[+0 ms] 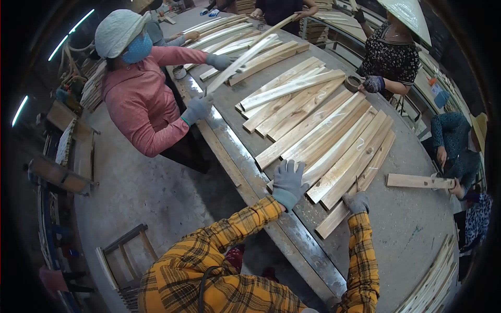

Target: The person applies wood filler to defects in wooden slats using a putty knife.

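"Where's the left hand [288, 181]?"

"Centre of the frame, open, fingers spread at the near ends of the boards [344, 159]."

"And the right hand [356, 202]?"

"Right of it, fingers bent over the low board [331, 221]. It covers part of that board, so I can't tell whether it grips."

"What's around?"

"The table [407, 214] is underneath. Above centre, a slanting board [295, 89] blocks others. Upper left, a person in pink [138, 101] holds a strip [244, 61]; far right, another person [459, 141] holds a board end. Lower right lies a pile [432, 281]."
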`<state>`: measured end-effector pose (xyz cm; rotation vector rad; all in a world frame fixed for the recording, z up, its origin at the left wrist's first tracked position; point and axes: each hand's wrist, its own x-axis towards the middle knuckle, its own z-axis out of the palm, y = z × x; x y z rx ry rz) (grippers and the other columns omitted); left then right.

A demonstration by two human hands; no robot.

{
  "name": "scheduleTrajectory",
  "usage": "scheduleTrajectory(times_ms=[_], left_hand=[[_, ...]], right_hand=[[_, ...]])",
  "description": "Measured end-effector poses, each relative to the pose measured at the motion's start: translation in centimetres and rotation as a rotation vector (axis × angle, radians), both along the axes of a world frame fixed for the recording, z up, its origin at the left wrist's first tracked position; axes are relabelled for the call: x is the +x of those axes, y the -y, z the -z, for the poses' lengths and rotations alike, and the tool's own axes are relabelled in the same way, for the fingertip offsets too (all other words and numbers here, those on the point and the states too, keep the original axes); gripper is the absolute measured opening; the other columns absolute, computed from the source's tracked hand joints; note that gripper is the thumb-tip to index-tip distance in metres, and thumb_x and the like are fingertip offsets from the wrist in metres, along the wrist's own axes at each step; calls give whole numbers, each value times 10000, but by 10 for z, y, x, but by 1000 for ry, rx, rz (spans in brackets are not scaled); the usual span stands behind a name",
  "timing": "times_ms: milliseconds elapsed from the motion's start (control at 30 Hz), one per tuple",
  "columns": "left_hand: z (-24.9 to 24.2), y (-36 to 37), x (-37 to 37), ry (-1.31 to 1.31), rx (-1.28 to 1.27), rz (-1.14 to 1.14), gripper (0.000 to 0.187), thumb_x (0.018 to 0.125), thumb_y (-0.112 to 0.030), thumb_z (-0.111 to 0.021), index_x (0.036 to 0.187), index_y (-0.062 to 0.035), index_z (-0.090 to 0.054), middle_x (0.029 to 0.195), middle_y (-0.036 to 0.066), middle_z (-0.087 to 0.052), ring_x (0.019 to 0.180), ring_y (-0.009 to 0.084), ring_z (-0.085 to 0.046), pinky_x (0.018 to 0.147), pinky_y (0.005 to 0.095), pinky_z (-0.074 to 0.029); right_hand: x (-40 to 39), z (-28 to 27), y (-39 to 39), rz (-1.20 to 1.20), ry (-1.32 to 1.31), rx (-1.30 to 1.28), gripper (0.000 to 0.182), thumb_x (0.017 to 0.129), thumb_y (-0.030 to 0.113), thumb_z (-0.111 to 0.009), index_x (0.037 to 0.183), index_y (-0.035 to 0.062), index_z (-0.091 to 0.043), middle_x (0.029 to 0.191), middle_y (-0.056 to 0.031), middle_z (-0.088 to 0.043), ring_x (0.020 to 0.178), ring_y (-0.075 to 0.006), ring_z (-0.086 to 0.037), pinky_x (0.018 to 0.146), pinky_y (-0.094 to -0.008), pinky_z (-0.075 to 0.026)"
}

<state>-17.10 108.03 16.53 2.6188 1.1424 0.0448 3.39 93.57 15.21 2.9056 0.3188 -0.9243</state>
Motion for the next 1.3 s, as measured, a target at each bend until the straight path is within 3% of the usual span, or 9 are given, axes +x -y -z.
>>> scheduleTrajectory(times_ms=[300,567,800,867,1000,1067,1167,1200,1300], left_hand=[[-61,14,-48,-94,-259,63,575,721,-398,-649,1223,-154,-513,1209,147,-450,1196,340,-368,998,469,-290],[-101,21,-83,-161,-303,121,551,747,-400,-628,1221,-143,-509,1209,136,-465,1186,337,-381,995,458,-304],[-122,32,-98,-19,-433,190,534,771,-427,-617,1217,-148,-526,1209,106,-475,1147,315,-426,964,448,-355],[-129,41,-102,23,-473,223,534,777,-438,-613,1219,-150,-529,1209,99,-476,1142,308,-433,965,448,-355],[-145,44,-92,61,-504,312,536,800,-448,-594,1241,-152,-517,1197,98,-485,1119,310,-451,967,441,-357],[-147,52,-92,240,-494,338,471,816,-401,-610,1192,-123,-557,1091,110,-547,1035,282,-515,917,390,-409],[-157,63,-78,496,-938,324,382,820,-342,-640,1110,-95,-609,948,97,-594,898,234,-580,810,336,-467],[-173,75,-73,661,-904,290,318,819,-312,-660,1016,-65,-636,829,78,-606,771,200,-602,705,308,-488],[-222,88,-63,728,-1041,371,344,808,-348,-671,976,-51,-630,825,76,-603,752,205,-603,679,310,-485]], right_hand=[[6,-14,16,-23,-111,118,767,618,411,-779,1130,-112,-549,1151,-276,-572,1081,-363,-568,892,-383,-473],[19,-46,31,178,-321,178,822,668,714,-611,846,-88,-632,496,-143,-575,516,-238,-627,512,-339,-470],[-5,-57,44,82,-84,280,689,737,691,-572,673,6,-609,547,-91,-574,423,-192,-528,413,-321,-391],[-13,-71,51,156,-179,775,611,801,587,-588,878,-16,-646,670,-105,-643,435,-134,-504,429,-255,-387],[-41,-182,35,554,-242,960,416,803,456,-666,895,50,-663,635,-57,-607,421,-72,-455,389,-225,-331],[-47,-209,46,847,-710,1475,377,774,398,-723,947,71,-652,601,-14,-547,418,-34,-417,365,-192,-273],[-69,-233,55,610,-286,1339,383,825,424,-663,961,68,-628,638,14,-527,369,-25,-334,338,-174,-254],[-84,-248,57,484,-167,1232,458,811,314,-704,1155,49,-558,696,26,-516,449,-27,-386,392,-163,-305],[-130,-250,62,125,183,1366,623,731,225,-778,1250,12,-506,745,21,-503,562,-26,-436,474,-144,-355]])
